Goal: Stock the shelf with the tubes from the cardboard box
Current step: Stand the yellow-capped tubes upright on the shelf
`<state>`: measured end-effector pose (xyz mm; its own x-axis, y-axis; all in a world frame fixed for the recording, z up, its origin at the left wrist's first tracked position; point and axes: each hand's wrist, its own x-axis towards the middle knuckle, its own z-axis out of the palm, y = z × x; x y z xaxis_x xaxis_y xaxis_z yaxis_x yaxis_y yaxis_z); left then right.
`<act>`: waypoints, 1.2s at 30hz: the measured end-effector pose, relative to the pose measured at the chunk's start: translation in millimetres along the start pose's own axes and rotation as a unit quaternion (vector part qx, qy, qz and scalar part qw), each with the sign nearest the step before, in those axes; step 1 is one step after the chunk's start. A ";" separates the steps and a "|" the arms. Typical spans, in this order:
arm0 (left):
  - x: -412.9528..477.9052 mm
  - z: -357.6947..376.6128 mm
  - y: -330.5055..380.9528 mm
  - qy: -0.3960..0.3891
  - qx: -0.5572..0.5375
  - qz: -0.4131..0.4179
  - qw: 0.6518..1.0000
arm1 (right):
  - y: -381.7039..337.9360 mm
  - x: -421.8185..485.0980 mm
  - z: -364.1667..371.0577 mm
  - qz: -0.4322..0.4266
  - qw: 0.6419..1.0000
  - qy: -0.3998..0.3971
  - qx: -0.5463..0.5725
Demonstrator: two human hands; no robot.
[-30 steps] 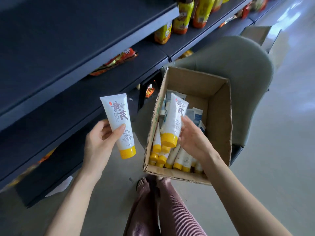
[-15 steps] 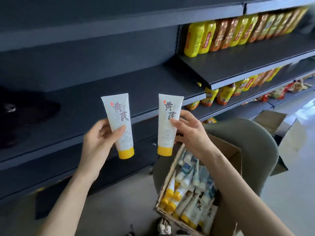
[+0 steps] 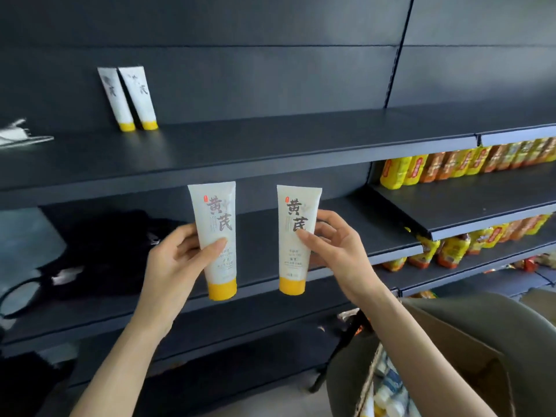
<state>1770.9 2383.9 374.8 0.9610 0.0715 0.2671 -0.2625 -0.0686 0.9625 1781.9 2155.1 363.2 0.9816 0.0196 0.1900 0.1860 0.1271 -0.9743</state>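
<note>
Gripped in the left hand (image 3: 177,260), thumb across the front and fingers curled behind: a white tube (image 3: 216,236) with a yellow cap at the bottom and large dark characters under a small red mark. Pinched in the right hand (image 3: 334,254), thumb on the print and fingers behind: a matching second tube (image 3: 296,239), cap down too, just beside the first but apart from it. Both held upright in the air before dark shelving, about level with the middle board. Higher up, on the top shelf (image 3: 270,145), a pair of tubes (image 3: 115,97) standing on yellow caps, side by side, leaning back against the rear panel. Left of them, on the same board, something white and crumpled (image 3: 15,133), too blurred to name. On the board below, a black heap (image 3: 105,251). To the right, rows of yellow and orange bottles (image 3: 451,167) on lower boards. At bottom right, the cardboard box (image 3: 469,350) on an olive chair (image 3: 340,386), with more boxed tubes (image 3: 388,392) showing inside.
</note>
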 end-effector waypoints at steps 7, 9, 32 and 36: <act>13.7 -90.7 30.1 0.032 0.002 0.033 0.999 | -24.9 8.4 84.1 -0.049 0.999 -0.005 0.013; 16.5 -114.2 38.2 0.046 0.000 0.043 0.998 | -29.3 13.8 107.3 -0.060 0.998 -0.004 0.023; 144.0 -205.0 78.9 0.147 0.042 0.143 0.978 | -58.1 252.2 212.1 -0.139 0.990 0.036 0.013; 182.7 -204.9 76.4 0.154 0.040 0.136 0.978 | -51.2 319.0 216.7 -0.150 0.987 0.036 -0.037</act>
<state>1908.6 2595.7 506.8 0.7811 0.3349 0.5270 -0.4859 -0.2039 0.8499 2076.1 2369.7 499.9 0.8815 -0.0790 0.4656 0.4696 0.0427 -0.8819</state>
